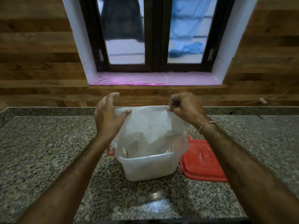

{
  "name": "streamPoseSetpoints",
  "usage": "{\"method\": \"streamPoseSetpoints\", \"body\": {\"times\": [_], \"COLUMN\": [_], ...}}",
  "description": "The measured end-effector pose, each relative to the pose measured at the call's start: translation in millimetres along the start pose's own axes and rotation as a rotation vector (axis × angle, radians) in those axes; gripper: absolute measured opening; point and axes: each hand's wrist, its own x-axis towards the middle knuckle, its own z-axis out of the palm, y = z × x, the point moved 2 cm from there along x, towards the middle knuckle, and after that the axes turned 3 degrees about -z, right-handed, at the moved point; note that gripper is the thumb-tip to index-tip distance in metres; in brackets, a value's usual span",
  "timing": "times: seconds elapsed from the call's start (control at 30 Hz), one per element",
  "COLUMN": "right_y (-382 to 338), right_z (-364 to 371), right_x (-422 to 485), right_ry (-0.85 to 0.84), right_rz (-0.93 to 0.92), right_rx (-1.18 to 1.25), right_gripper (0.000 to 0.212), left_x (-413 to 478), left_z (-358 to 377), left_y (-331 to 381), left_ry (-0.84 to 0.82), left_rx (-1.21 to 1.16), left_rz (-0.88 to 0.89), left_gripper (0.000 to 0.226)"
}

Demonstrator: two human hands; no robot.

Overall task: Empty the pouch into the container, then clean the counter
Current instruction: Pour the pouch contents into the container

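A clear, textured plastic pouch (150, 126) hangs upside down over a translucent plastic container (148, 167) on the granite counter (48, 151). The pouch's lower end droops inside the container's rim. My right hand (184, 107) pinches the pouch's upper right corner. My left hand (110, 115) is at the upper left corner with fingers spread, its thumb lying against the plastic. What is inside the container is hard to make out through its cloudy wall.
A red lid (203, 160) lies flat just right of the container. A red handle clip (110, 150) shows on the container's left side. Behind the counter rise a wood-panelled wall (40, 62) and a window (155, 34) with a pink sill (153, 79).
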Motion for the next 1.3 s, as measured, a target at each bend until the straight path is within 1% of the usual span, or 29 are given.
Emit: {"method": "streamPoseSetpoints", "body": {"times": [0.03, 0.07, 0.13, 0.17, 0.2, 0.23, 0.3, 0.33, 0.4, 0.47, 0.53, 0.6, 0.67, 0.73, 0.8, 0.87, 0.93, 0.97, 1.03, 1.1, 1.2, 1.3], "right_y": [-3.6, -8.8, -15.7, -17.3, -14.7, -7.4, 13.6, 24.0, 40.4, 45.7, 43.3, 32.9, 19.0, 11.3, 16.6, 31.9, 45.5, 50.2, 55.0, 56.4, 59.0, 56.2], "right_z": [-0.8, -2.4, -4.5, -6.4, -8.6, -11.2, -15.4, -16.0, -12.6, -6.8, -2.0, 1.5, 1.4, -2.5, -6.6, -4.0, 11.2, 21.2, 39.7, 51.7, 61.2, 66.8], "right_x": [0.6, 1.2, 3.5, 3.8, 3.7, 2.9, -2.7, -7.9, -20.3, -27.9, -28.2, -23.4, -16.6, -10.9, -12.2, -24.6, -41.5, -49.0, -59.4, -63.9, -65.5, -63.6], "right_ry": [0.009, 0.014, 0.003, -0.006, -0.010, -0.015, -0.053, -0.077, -0.100, -0.051, 0.012, 0.050, 0.090, 0.095, 0.028, -0.142, -0.292, -0.306, -0.225, -0.088, 0.098, 0.189], "right_rz": [-0.027, -0.053, -0.095, -0.106, -0.099, -0.067, 0.035, 0.078, 0.135, 0.171, 0.179, 0.144, 0.088, 0.053, 0.106, 0.199, 0.234, 0.232, 0.242, 0.273, 0.336, 0.406], "right_rx": [-0.036, -0.067, -0.082, -0.058, -0.003, 0.106, 0.401, 0.527, 0.707, 0.786, 0.706, 0.548, 0.436, 0.452, 0.679, 0.942, 0.992, 0.985, 0.994, 0.950, 0.785, 0.698], "right_gripper": [0.019, 0.017, 0.015, 0.013, 0.012, 0.011, 0.010, 0.013, 0.019, 0.016, 0.009, 0.010, 0.011, 0.010, 0.017, 0.027, 0.032, 0.030, 0.023, 0.016, 0.020, 0.020], "left_x": [1.2, 1.5, 0.7, 1.5, 3.1, 5.9, 10.9, 12.2, 13.4, 13.8, 11.7, 8.8, 5.6, 6.7, 14.3, 20.8, 26.8, 29.3, 31.0, 30.2, 30.7, 33.4], "left_z": [5.7, 14.2, 32.1, 38.8, 43.0, 45.2, 46.0, 45.4, 46.6, 49.4, 51.7, 53.1, 56.3, 59.6, 61.6, 60.7, 57.5, 57.4, 59.9, 62.9, 64.2, 61.8], "left_y": [16.0, 31.1, 54.1, 59.9, 62.4, 62.0, 56.7, 54.5, 51.7, 49.0, 49.8, 59.3, 77.8, 91.9, 93.8, 89.6, 85.5, 83.6, 81.3, 79.8, 78.4, 76.4], "left_ry": [-0.058, -0.138, -0.242, -0.258, -0.260, -0.254, -0.253, -0.260, -0.260, -0.257, -0.255, -0.247, -0.246, -0.235, -0.225, -0.233, -0.245, -0.251, -0.261, -0.268, -0.240, -0.198], "left_rx": [0.102, 0.147, 0.103, 0.041, -0.014, -0.051, -0.117, -0.151, -0.196, -0.204, -0.159, -0.069, -0.012, -0.043, -0.099, -0.135, -0.175, -0.187, -0.189, -0.193, -0.191, -0.182], "left_rz": [0.130, 0.219, 0.288, 0.280, 0.251, 0.224, 0.173, 0.150, 0.122, 0.110, 0.130, 0.226, 0.336, 0.321, 0.249, 0.204, 0.157, 0.140, 0.131, 0.124, 0.100, 0.074], "left_gripper": [0.058, 0.054, 0.035, 0.026, 0.022, 0.022, 0.021, 0.020, 0.019, 0.018, 0.015, 0.009, 0.014, 0.009, 0.009, 0.010, 0.010, 0.011, 0.009, 0.007, 0.006, 0.006]}}
